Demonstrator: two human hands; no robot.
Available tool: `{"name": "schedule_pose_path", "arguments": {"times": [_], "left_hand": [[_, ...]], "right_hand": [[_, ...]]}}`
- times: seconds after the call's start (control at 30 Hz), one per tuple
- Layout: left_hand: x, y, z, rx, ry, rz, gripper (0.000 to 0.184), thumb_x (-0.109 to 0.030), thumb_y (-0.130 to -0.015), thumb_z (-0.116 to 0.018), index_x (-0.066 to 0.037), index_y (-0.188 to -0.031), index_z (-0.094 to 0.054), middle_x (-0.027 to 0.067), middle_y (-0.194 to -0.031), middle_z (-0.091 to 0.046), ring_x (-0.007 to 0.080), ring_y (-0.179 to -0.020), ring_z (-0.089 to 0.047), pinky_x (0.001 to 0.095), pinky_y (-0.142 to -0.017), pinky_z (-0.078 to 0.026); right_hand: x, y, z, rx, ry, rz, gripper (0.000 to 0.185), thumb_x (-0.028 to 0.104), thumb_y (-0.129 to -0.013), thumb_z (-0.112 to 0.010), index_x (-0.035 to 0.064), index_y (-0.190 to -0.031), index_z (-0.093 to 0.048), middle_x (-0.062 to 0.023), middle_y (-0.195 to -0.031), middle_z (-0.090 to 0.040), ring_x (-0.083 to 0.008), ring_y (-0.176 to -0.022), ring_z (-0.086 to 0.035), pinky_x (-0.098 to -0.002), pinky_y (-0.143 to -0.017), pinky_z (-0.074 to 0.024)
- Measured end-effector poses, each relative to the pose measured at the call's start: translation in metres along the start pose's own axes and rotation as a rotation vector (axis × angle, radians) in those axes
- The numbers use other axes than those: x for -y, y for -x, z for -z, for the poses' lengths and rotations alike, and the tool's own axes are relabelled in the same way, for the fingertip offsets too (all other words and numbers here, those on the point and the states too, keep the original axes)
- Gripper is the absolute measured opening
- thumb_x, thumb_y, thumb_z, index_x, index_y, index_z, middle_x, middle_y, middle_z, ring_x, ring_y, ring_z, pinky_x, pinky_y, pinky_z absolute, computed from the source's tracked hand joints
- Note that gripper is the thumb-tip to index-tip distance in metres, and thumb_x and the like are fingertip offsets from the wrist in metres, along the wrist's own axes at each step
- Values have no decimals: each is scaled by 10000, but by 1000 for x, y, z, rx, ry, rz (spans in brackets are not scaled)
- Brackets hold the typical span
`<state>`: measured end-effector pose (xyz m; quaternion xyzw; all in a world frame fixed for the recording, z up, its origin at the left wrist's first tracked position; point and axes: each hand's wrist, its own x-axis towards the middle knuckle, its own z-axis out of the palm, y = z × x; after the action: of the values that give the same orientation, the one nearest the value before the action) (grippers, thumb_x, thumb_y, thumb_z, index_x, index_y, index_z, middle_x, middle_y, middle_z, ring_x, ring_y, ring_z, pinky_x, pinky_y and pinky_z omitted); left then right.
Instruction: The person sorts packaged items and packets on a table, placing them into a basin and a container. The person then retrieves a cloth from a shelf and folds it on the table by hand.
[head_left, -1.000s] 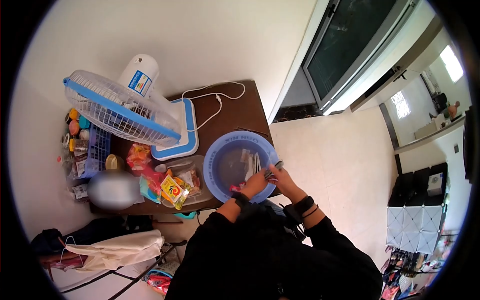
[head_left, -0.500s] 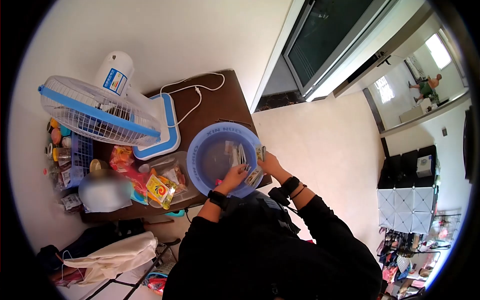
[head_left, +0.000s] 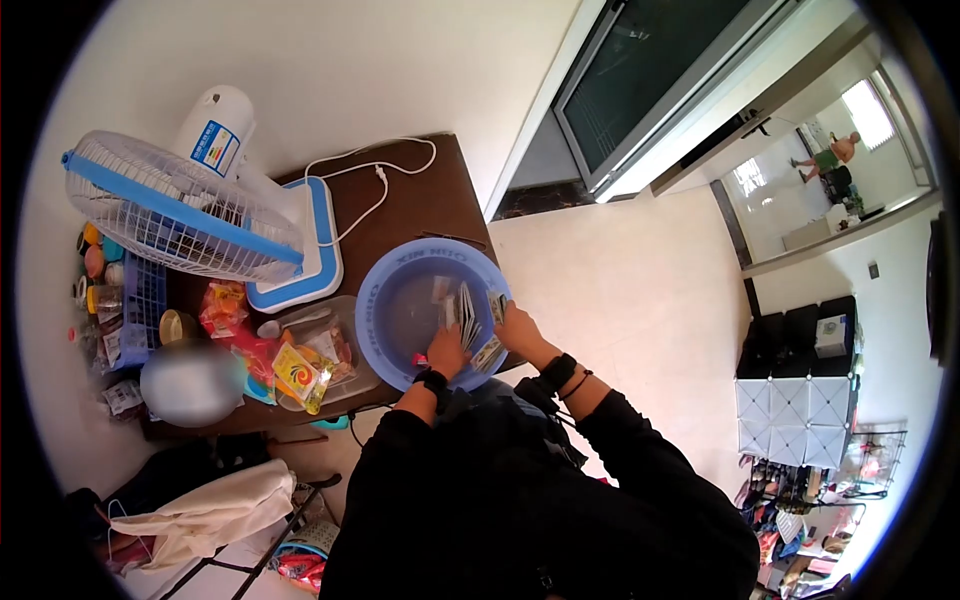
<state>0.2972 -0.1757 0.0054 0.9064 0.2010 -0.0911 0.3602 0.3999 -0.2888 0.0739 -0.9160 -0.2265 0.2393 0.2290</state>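
A blue plastic basin (head_left: 385, 270) stands at the right end of the brown table. Inside it, a fanned bundle of thin white-edged cards (head_left: 466, 314) rises from my left hand (head_left: 449, 350), whose closed fingers are at its lower end. My right hand (head_left: 518, 328) is over the basin's right rim, closed on a few printed cards (head_left: 498, 306). Another printed card (head_left: 487, 354) shows between my hands, near the basin's front wall. A small pink item (head_left: 420, 359) lies low in the basin, left of my left wrist.
A white and blue fan (head_left: 185, 205) stands on the brown table (head_left: 400, 205), its cord (head_left: 381, 185) loose behind the basin. Snack packets (head_left: 297, 372), a clear tray (head_left: 368, 378) and a blue basket (head_left: 142, 310) are leftward. A person (head_left: 832, 157) is in the far room.
The whole view has shifted slightly. My left hand has moved down against the card bundle, which is now fanned wider. My right hand still holds its cards at the rim.
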Motion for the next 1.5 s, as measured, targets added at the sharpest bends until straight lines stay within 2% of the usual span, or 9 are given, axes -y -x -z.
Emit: {"name": "schedule_pose_path", "arguments": {"times": [0.3, 0.57, 0.67, 0.93, 1.0, 1.1, 1.2, 1.4, 1.5], "left_hand": [[31, -10, -11, -37, 226, 55, 436, -158, -665, -558, -8, -1053, -427, 246, -912, -483, 364, -855, -465, 413, -723, -386], [13, -2, -9, -21, 208, -15, 455, -102, -669, -497, -20, -1102, -389, 243, -950, -474, 368, -884, -450, 415, -761, -368], [21, -6, -23, -116, 240, -177, 475, -52, -648, -472, -29, -1112, -376, 248, -937, -472, 373, -887, -446, 410, -758, -370], [20, -8, -17, -13, 398, -192, 555, -75, -624, -538, -19, -1142, -348, 235, -1012, -441, 368, -920, -430, 374, -786, -364], [24, -9, -17, 19, 434, -159, 538, -82, -629, -537, -18, -1134, -360, 231, -1010, -444, 360, -921, -433, 371, -787, -365], [20, -7, -1, 44, 421, -106, 497, -97, -643, -533, -9, -1110, -388, 224, -1011, -448, 346, -929, -437, 364, -792, -364], [27, -13, -8, 28, 497, -61, 439, -120, -663, -518, 5, -1074, -427, 220, -1016, -449, 332, -938, -440, 351, -806, -357], [18, -28, -33, 36, 322, -319, 443, -66, -651, -468, 20, -1082, -416, 221, -1058, -435, 331, -957, -445, 334, -822, -362], [-1, -29, -13, 181, 334, -209, 430, -43, -624, -447, 20, -1049, -435, 222, -1058, -437, 338, -944, -452, 357, -820, -361]], "right_hand": [[3, -2, -12, -60, 59, -43, 317, 82, -679, -465, -53, -943, -354, -259, -717, -533, -385, -701, -530, -439, -608, -427], [-15, -40, -60, -40, 232, 244, 293, 111, -682, -488, -108, -865, -421, -238, -710, -539, -351, -671, -548, -393, -564, -449], [-2, -36, -59, -102, 154, 139, 475, 128, -684, -486, -217, -974, -338, -236, -704, -539, -327, -650, -552, -384, -558, -448], [-16, -39, -60, 65, 12, 112, 296, 114, -678, -519, -82, -884, -435, -253, -776, -530, -363, -678, -531, -400, -540, -441], [-37, -49, -67, -61, 124, 435, 260, 133, -679, -497, -7, -896, -462, -213, -652, -538, -342, -585, -536, -408, -524, -432], [-47, -38, -23, -37, -419, 110, 322, 39, -675, -495, 24, -997, -475, -90, -593, -531, -138, -470, -520, -254, -415, -437], [-56, -5, 27, -2, -805, -35, 290, 19, -701, -485, -41, -984, -456, -109, -658, -554, -147, -514, -548, -235, -445, -466], [-86, 34, 44, 27, -818, -194, 286, 67, -714, -503, -36, -979, -472, -118, -699, -564, -159, -569, -558, -236, -503, -469], [-89, 31, 33, 56, -777, -198, 291, 64, -714, -496, -26, -989, -467, -122, -707, -563, -162, -570, -561, -238, -488, -471]]}}
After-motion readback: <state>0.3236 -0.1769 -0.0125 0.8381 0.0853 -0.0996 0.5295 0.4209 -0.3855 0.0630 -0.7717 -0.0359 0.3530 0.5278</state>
